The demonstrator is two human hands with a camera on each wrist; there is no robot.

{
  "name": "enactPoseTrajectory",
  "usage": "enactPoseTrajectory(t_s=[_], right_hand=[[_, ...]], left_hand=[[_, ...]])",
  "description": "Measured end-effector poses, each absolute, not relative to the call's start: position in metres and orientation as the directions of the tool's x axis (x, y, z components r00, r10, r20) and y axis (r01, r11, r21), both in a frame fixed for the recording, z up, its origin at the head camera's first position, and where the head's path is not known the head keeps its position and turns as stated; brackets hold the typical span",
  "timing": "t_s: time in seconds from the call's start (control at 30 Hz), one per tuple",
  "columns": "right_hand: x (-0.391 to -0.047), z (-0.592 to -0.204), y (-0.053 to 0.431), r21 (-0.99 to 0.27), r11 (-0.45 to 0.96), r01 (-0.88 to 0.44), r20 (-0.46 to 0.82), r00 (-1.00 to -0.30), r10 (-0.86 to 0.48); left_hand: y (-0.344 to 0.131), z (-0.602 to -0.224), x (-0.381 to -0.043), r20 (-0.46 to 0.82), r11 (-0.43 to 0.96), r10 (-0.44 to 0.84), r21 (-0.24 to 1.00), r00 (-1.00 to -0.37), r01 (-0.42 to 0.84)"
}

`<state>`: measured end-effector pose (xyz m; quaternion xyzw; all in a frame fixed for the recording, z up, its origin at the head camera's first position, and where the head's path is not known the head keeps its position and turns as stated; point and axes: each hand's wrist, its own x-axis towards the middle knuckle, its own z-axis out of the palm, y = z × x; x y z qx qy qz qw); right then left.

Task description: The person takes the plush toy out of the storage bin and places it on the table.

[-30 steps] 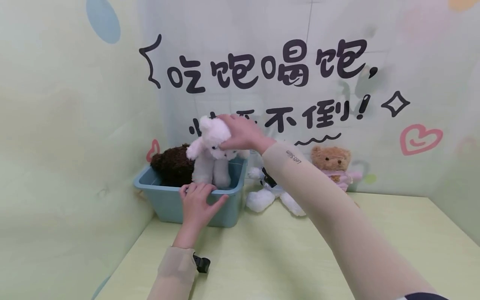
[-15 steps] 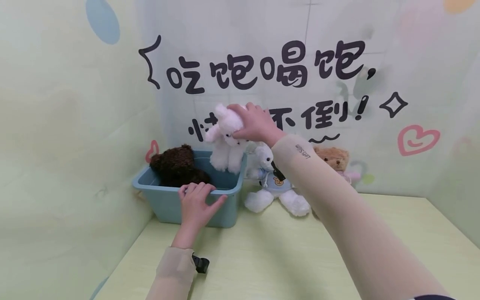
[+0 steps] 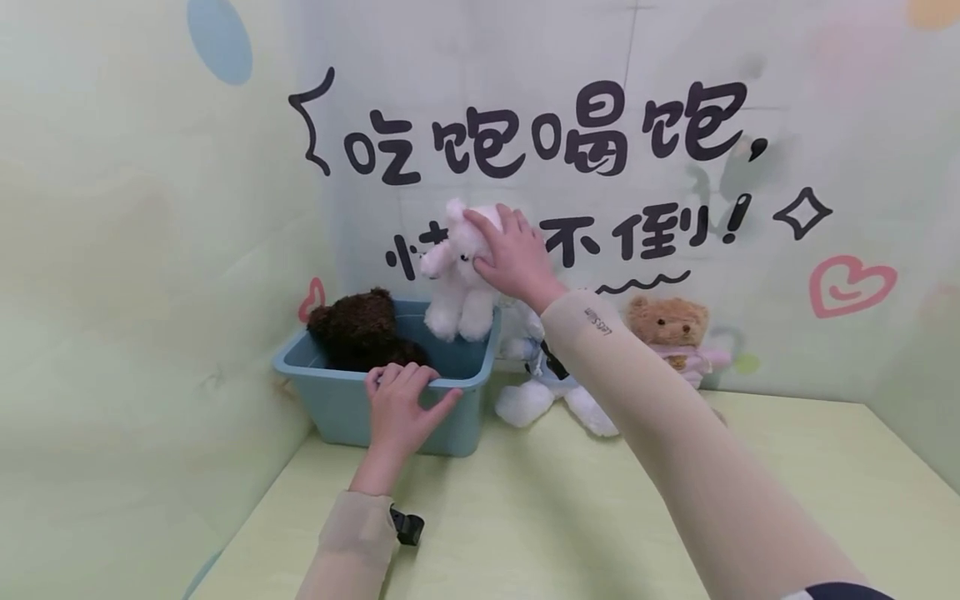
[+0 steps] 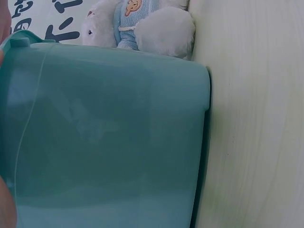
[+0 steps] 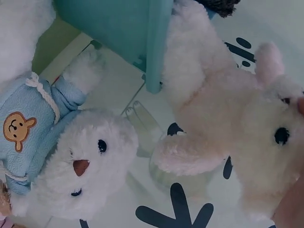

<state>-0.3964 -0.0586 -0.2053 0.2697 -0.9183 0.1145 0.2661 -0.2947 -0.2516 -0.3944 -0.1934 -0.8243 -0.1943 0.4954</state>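
The right hand [image 3: 517, 254] grips a white plush toy [image 3: 459, 300] by the head, fingers over the top and thumb near one eye. The toy is upright at the far right corner of a blue bin [image 3: 337, 408], its body above the rim and its feet seen against the bin's inside; whether they touch it I cannot tell. The left hand [image 3: 401, 408] holds the bin's near rim, fingers hooked over the edge and thumb spread along the outer side. A dark brown plush toy [image 3: 356, 329] lies in the left part of the bin. On the counter [image 3: 600, 517], just right of the bin, sits a white bear in a blue top [image 5: 95, 156], partly hidden by the right sleeve [image 3: 660, 417] in the head view. Farther right is a tan bear [image 3: 667, 321] in a pink top. Black lettering [image 3: 600, 150] runs across the far wall [image 3: 465, 50].
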Motion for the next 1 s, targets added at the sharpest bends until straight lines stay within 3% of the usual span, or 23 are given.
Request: enactPoseTrajectory(t_s=[0.3,0.67,1.0], right_hand=[[-0.403,-0.221,-0.064,-0.019,0.856,-0.516,0.609,-0.685,-0.400],[-0.399,-0.212,-0.062,0.150,0.805,-0.575,0.718,-0.496,-0.488],[-0.387,-0.190,-0.052,0.126,0.803,-0.582,0.694,-0.526,-0.491]], left_hand=[[-0.251,-0.392,-0.294,0.890,0.851,0.135,0.121,-0.435,0.511],[-0.249,-0.391,-0.297,0.898,0.841,0.127,0.128,-0.421,0.526],[-0.252,-0.395,-0.297,0.902,0.840,0.129,0.121,-0.411,0.529]])
